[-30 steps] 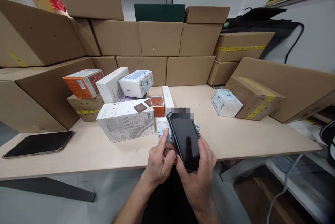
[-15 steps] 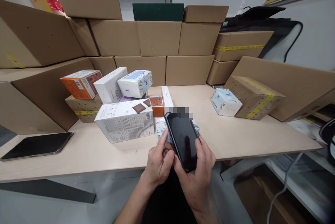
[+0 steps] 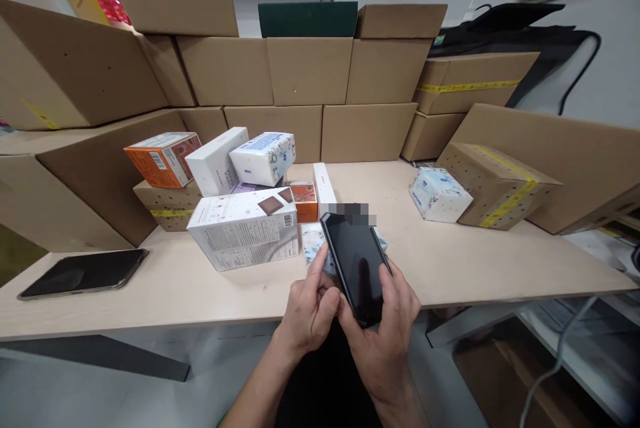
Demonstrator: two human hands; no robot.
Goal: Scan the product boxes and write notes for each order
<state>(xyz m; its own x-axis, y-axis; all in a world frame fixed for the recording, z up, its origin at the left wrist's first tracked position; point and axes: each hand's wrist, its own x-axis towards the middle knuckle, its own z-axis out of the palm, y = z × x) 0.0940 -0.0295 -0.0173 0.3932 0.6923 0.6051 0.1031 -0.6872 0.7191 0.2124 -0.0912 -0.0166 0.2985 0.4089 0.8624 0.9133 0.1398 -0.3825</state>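
A black phone [image 3: 359, 268] is tilted above the table's front edge, its dark screen facing up and a blurred patch over its top end. My right hand [image 3: 383, 321] grips its lower right side, thumb at the bottom corner and fingers along the right edge. Against the left edge rests the index finger of my left hand [image 3: 313, 308]; that hand's other fingers are curled in beside the phone. Partly hidden behind the phone lies a blue-and-white patterned pack [image 3: 313, 241]. Left of it stands a large white printed box [image 3: 245, 231].
Another dark phone [image 3: 85, 273] lies flat at left. Behind the white box are an orange box [image 3: 163, 158], a white carton [image 3: 216, 161] and a tissue pack [image 3: 264, 158]. Right stand a tissue pack [image 3: 440, 195] and a taped carton [image 3: 500, 185]. Stacked cardboard boxes [image 3: 273, 131] wall the back.
The whole scene has shifted slightly to the right in view. My hands keep the same hold on the phone, and the boxes stay where they were.
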